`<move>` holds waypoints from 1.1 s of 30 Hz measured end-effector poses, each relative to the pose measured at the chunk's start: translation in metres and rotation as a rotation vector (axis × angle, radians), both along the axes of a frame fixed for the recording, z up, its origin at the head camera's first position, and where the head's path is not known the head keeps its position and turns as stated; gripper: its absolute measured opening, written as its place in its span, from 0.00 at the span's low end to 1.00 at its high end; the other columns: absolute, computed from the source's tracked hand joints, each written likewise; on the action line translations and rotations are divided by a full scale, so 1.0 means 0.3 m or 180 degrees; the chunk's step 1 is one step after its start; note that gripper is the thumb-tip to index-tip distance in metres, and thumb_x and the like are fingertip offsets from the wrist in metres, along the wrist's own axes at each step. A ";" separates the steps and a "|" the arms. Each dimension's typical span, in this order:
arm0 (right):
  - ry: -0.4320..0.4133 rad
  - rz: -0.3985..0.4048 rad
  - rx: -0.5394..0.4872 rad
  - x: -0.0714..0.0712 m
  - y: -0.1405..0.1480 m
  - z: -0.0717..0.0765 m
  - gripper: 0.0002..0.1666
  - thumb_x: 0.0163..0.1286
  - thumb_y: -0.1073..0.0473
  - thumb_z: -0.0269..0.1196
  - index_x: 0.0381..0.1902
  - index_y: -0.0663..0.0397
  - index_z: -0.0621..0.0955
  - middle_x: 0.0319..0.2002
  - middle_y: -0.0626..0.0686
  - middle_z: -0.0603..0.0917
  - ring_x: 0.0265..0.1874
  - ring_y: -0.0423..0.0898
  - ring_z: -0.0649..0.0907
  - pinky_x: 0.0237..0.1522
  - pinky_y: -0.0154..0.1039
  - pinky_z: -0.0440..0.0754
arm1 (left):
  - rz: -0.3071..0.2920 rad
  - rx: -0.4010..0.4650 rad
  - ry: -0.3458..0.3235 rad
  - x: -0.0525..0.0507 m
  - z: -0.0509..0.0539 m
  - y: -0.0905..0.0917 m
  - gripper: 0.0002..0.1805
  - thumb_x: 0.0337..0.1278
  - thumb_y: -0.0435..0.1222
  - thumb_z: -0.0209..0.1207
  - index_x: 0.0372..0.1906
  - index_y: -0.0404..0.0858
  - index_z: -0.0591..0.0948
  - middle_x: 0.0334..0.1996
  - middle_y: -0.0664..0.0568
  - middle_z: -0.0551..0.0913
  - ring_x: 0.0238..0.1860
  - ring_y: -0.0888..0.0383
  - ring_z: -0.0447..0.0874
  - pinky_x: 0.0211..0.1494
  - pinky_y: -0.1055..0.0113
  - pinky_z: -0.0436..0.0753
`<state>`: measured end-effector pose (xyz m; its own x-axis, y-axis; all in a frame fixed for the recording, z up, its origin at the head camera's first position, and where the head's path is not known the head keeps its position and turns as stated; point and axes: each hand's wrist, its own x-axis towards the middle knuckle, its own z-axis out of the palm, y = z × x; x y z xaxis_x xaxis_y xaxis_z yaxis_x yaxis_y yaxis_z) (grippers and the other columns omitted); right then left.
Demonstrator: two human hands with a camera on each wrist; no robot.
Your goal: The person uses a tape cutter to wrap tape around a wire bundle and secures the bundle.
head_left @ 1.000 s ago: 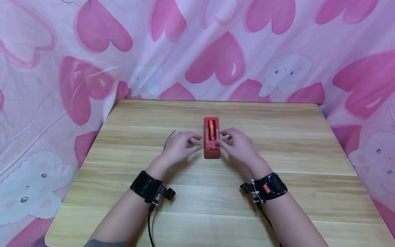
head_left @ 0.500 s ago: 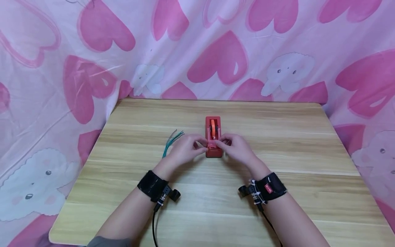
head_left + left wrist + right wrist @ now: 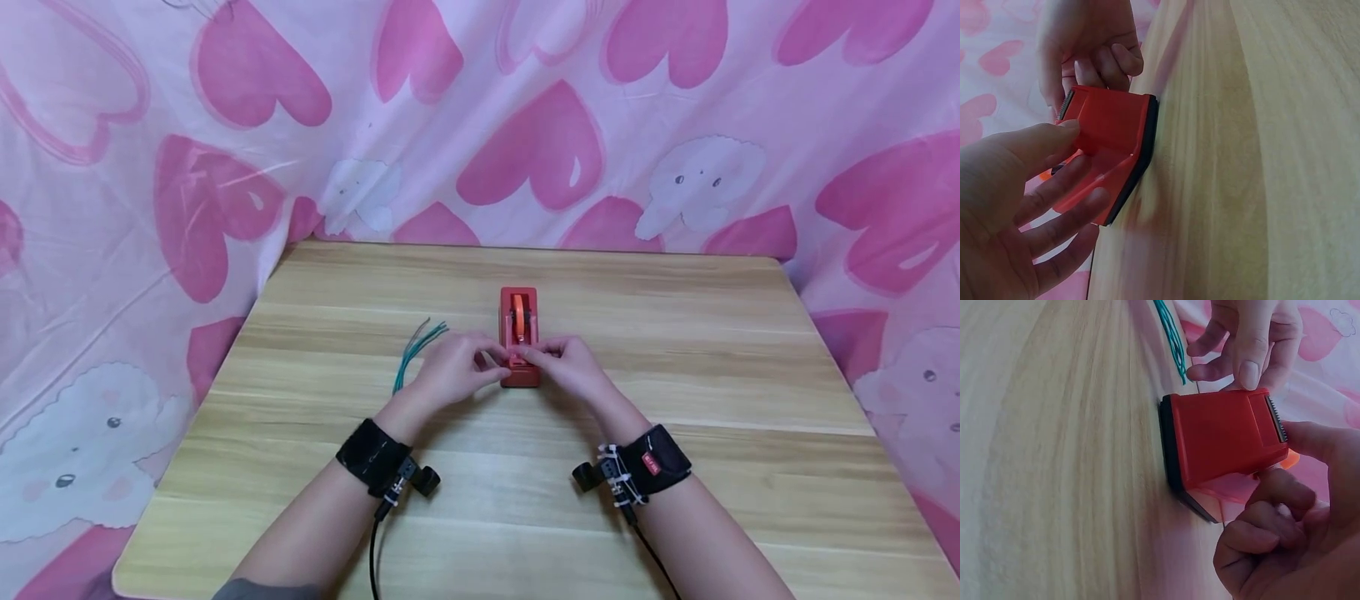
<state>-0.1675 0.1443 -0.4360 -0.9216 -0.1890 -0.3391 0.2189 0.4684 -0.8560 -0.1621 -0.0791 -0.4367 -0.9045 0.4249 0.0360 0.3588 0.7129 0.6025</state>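
Observation:
A red tape dispenser [image 3: 520, 379] with an orange roll [image 3: 519, 317] stands upright on the table, its serrated blade [image 3: 1276, 419] showing in the right wrist view. From the left side, my left hand [image 3: 456, 367] touches the dispenser near the blade with its thumb; its other fingers lie loosely spread beside the red body [image 3: 1110, 122]. My right hand [image 3: 573, 367] has its thumb at the blade and its other fingers curled against the dispenser's side. Whether a tape end lies between the right fingertips is hidden.
Thin green wires [image 3: 411, 350] lie on the wooden table [image 3: 675, 333], just left of my left hand. A pink curtain [image 3: 525, 150] with hearts hangs behind and at the sides. Both wrists wear black straps with small cameras and cables.
My left hand has moved right, up to the dispenser, uncovering more of the green wires. The right thumb has shifted slightly left over the blade end. The dispenser stays standing.

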 end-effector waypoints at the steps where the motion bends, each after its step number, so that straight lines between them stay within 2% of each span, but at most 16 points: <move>1: -0.0002 -0.0018 -0.0027 0.000 -0.001 0.000 0.23 0.73 0.39 0.65 0.51 0.48 0.89 0.54 0.50 0.88 0.52 0.47 0.75 0.52 0.42 0.69 | -0.0001 -0.0003 0.0010 -0.001 -0.001 0.001 0.12 0.62 0.50 0.71 0.48 0.54 0.89 0.44 0.64 0.88 0.39 0.67 0.84 0.43 0.70 0.81; 8: -0.0085 -0.0106 -0.0177 0.001 -0.004 0.000 0.23 0.71 0.38 0.66 0.51 0.46 0.89 0.57 0.49 0.88 0.62 0.48 0.76 0.62 0.47 0.68 | 0.0018 0.0054 -0.0040 -0.004 -0.006 0.006 0.11 0.63 0.49 0.70 0.48 0.54 0.88 0.40 0.65 0.87 0.38 0.68 0.83 0.43 0.69 0.81; 12: 0.0044 -0.0089 -0.0181 0.000 -0.006 -0.004 0.21 0.73 0.42 0.66 0.52 0.49 0.89 0.57 0.51 0.88 0.62 0.49 0.77 0.60 0.45 0.71 | 0.0039 0.0059 -0.0089 -0.003 -0.008 0.008 0.11 0.63 0.49 0.70 0.47 0.54 0.88 0.38 0.66 0.86 0.37 0.68 0.82 0.43 0.69 0.81; 17: 0.0197 -0.0115 -0.0191 0.002 -0.005 -0.007 0.16 0.72 0.48 0.67 0.49 0.50 0.89 0.54 0.51 0.89 0.49 0.46 0.78 0.46 0.38 0.72 | 0.0024 0.0054 -0.0056 -0.006 -0.011 0.010 0.11 0.63 0.50 0.70 0.47 0.55 0.87 0.37 0.66 0.86 0.37 0.69 0.82 0.42 0.69 0.81; 20: 0.0231 -0.0131 -0.0207 0.005 -0.004 -0.007 0.15 0.72 0.49 0.68 0.48 0.50 0.89 0.50 0.50 0.90 0.39 0.45 0.74 0.38 0.35 0.69 | 0.0012 0.0060 -0.0052 -0.008 -0.013 0.012 0.11 0.63 0.50 0.70 0.48 0.55 0.87 0.38 0.66 0.86 0.37 0.69 0.82 0.42 0.69 0.81; 26: 0.0351 -0.0191 -0.0304 0.014 -0.009 -0.009 0.13 0.72 0.49 0.68 0.46 0.51 0.90 0.42 0.49 0.91 0.27 0.42 0.68 0.28 0.31 0.63 | 0.0037 0.0079 -0.0082 -0.008 -0.017 0.010 0.13 0.63 0.50 0.70 0.50 0.55 0.87 0.39 0.66 0.86 0.38 0.68 0.81 0.44 0.68 0.81; 30: 0.0451 -0.0232 -0.0371 0.027 -0.014 -0.018 0.11 0.71 0.52 0.69 0.44 0.52 0.90 0.23 0.45 0.82 0.19 0.39 0.66 0.21 0.30 0.59 | 0.0027 0.0059 -0.0104 -0.004 -0.023 0.007 0.14 0.62 0.51 0.70 0.50 0.55 0.87 0.39 0.66 0.86 0.39 0.67 0.81 0.44 0.68 0.80; 33: 0.0476 -0.0277 -0.0416 0.033 -0.018 -0.022 0.10 0.71 0.54 0.69 0.44 0.53 0.90 0.21 0.40 0.78 0.17 0.38 0.64 0.20 0.30 0.57 | 0.0013 0.0031 -0.0122 -0.002 -0.021 0.007 0.14 0.63 0.50 0.69 0.50 0.54 0.87 0.39 0.65 0.86 0.38 0.67 0.81 0.43 0.68 0.80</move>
